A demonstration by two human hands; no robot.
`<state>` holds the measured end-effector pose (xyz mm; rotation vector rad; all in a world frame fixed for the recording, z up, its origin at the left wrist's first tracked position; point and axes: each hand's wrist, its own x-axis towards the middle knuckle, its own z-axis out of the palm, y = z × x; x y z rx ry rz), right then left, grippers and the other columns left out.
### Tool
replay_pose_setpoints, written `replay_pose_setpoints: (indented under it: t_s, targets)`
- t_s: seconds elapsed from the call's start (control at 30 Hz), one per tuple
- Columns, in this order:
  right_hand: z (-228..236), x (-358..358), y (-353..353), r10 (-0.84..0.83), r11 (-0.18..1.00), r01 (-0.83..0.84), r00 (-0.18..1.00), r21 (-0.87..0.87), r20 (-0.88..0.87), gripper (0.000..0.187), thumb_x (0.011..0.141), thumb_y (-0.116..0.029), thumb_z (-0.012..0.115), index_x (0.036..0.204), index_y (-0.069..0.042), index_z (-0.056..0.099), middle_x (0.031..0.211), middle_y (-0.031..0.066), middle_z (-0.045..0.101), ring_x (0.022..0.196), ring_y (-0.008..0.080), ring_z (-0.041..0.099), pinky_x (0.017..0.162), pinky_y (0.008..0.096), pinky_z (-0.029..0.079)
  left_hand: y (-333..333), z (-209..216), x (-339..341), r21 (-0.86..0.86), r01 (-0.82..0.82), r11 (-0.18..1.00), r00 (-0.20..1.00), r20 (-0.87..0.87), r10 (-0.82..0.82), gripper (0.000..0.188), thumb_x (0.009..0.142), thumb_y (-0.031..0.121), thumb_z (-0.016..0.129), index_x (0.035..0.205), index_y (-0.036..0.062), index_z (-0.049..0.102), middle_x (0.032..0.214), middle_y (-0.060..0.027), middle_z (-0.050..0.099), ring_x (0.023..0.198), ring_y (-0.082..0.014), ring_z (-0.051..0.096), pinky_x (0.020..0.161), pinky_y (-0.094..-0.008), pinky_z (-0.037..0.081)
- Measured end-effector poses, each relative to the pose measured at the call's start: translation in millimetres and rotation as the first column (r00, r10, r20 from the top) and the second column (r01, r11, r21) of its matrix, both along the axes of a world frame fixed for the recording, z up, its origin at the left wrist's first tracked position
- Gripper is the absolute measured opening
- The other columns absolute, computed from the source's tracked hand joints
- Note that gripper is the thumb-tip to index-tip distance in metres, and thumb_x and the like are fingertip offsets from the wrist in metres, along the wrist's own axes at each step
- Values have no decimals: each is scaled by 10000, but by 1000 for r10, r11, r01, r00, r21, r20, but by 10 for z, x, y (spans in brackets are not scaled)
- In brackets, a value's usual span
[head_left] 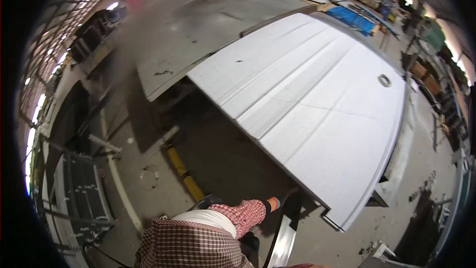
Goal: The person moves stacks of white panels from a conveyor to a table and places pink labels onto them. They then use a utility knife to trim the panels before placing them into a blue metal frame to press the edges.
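A large white ribbed panel (317, 94) lies flat on a raised support in front of me and to the right. A small roll or ring, probably tape (384, 80), rests on its far right part. Below me are my checked shirt (198, 243) and a red-and-white checked piece of clothing (245, 216), ending in an orange and dark band (273, 204) close to the panel's near edge. Neither hand can be made out. A long shiny metal strip (283, 243) stands beside the clothing, under the panel's near corner; I cannot tell whether anything touches it.
A grey sheet-topped table (198, 34) adjoins the panel at the far left. On the floor lies a yellow bar (183, 173). Dark framed panels (82, 188) stand at left. Blue sheeting (352, 20) lies far right. A translucent brownish blur (141, 30) covers part of the upper left.
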<state>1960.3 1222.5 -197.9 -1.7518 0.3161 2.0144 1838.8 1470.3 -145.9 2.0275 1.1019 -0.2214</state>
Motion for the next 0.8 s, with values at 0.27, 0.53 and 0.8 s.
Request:
replay_pose_setpoints:
  t_s: [0.27,0.53,0.8]
  targets:
    - [568,271,-54,-207,962,181,971,202,116,501,844,-353,567,1250,-69,495,1247,109,503,1109,256,501,945,392,417,-1331,802,605,-808,-225,545,608,321,726,374,779,29,569,1152,57,578,1005,-131,657,878,-310,621,800,-405,477]
    - [994,762,-182,-509,810,372,830,453,229,504,866,-378,518,1272,-81,478,1267,102,492,1130,251,489,962,386,404,-273,700,-1339,-994,24,-109,-160,-111,981,366,838,338,624,1074,60,592,1089,-139,605,1027,-349,548,944,-505,405]
    - [1096,1374,-403,-783,594,472,527,651,331,510,889,-403,468,1294,-93,461,1286,95,480,1150,247,478,978,380,391,-294,2289,-1838,-869,197,454,-406,349,844,542,818,480,608,1178,83,529,1135,-111,581,1103,-295,522,994,-499,372]
